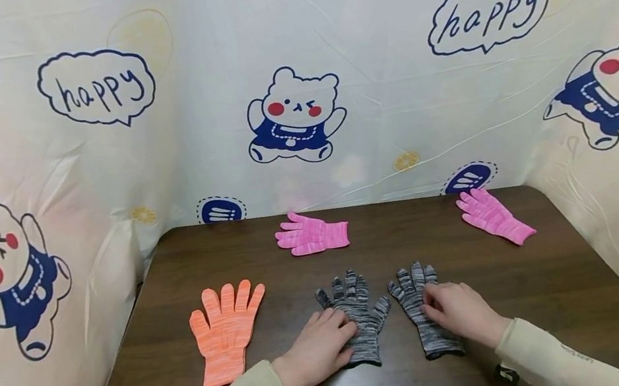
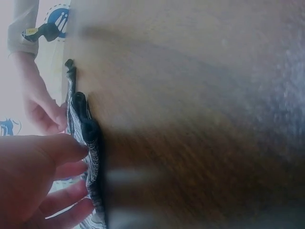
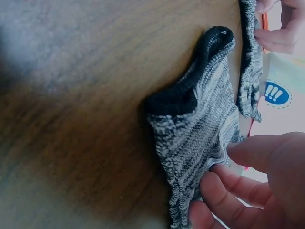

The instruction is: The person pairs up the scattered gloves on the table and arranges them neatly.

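Two grey-and-black knitted gloves lie side by side at the front of the table, fingers pointing away. My left hand (image 1: 319, 346) rests on the left grey glove (image 1: 364, 319), thumb near its cuff and fingertips on its palm. In the left wrist view, the loosely bent fingers (image 2: 71, 195) touch the knit from the side. At the right grey glove (image 1: 423, 309), my right hand (image 1: 462, 310) pinches the fabric along its right side. The right wrist view shows that knit (image 3: 190, 148) bunched up between thumb and fingers, with the black cuff (image 3: 176, 102) gaping.
An orange glove (image 1: 225, 332) lies flat to the left of my left hand. Farther back on the brown table (image 1: 404, 225) are a pink glove (image 1: 315, 233) near the middle and another pink glove (image 1: 493, 215) at right. Printed cloth (image 1: 393, 107) hangs around the table.
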Demonstrator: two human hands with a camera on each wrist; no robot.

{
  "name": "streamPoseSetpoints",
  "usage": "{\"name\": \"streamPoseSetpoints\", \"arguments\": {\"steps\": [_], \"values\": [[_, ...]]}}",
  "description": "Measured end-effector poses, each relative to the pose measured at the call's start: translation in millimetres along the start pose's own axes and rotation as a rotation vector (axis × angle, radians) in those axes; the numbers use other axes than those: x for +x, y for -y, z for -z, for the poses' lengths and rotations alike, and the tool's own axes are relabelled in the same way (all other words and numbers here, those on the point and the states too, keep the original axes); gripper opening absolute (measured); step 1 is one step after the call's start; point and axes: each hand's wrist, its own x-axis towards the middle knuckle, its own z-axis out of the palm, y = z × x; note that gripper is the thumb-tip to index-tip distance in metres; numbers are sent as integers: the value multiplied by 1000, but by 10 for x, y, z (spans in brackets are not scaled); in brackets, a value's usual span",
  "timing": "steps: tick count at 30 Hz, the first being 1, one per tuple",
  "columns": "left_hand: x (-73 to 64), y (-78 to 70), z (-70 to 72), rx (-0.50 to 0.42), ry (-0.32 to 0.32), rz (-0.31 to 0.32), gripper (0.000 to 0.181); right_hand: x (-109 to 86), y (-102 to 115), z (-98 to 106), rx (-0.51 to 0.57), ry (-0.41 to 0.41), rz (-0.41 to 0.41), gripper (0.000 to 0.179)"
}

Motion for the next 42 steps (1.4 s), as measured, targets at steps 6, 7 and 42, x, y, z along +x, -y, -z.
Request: {"name": "streamPoseSetpoints", "arguments": {"steps": [6,7,42], "values": [[16,-79,10,30,-79,-36,16,54,-28,63,25,15,-61,13],[25,-94,8,37,-90,-44,15,65,-36,73,32,19,-71,12],[480,-595,-38,222,-176,-188,13,524,-424,267,120,77,-109,4]]}}
